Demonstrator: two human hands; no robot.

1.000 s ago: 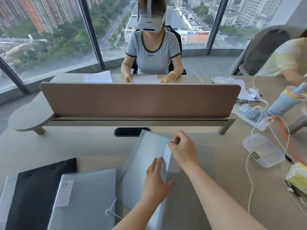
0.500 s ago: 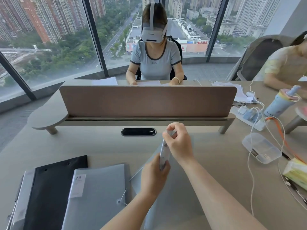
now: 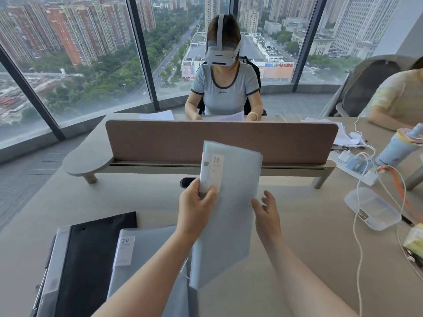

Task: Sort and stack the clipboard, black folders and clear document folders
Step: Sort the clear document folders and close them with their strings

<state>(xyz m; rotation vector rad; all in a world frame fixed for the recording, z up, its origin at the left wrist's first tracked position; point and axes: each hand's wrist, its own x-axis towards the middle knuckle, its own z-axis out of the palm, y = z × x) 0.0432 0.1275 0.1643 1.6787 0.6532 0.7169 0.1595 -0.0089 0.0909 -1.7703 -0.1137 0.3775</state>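
A clear document folder (image 3: 231,202) with a white "20" label is raised upright above the desk, its front facing me. My left hand (image 3: 195,209) grips its left edge at the label, thumb on the front. My right hand (image 3: 266,213) hovers just off the folder's right side with loose, spread fingers, holding nothing. A second clear folder (image 3: 146,259) with a "20" label lies flat at the lower left. A black folder (image 3: 91,259) lies left of it on top of other folders.
A brown divider screen (image 3: 219,143) crosses the desk (image 3: 297,259) ahead. To the right lie a clear plastic box (image 3: 373,211), white cables, a power strip (image 3: 352,165) and a blue bottle (image 3: 398,149). One person sits opposite, another at the far right.
The clear folder has been turned over and lifted upright, its label now facing me. My left hand took hold of its left edge, and my right hand let go and moved off right.
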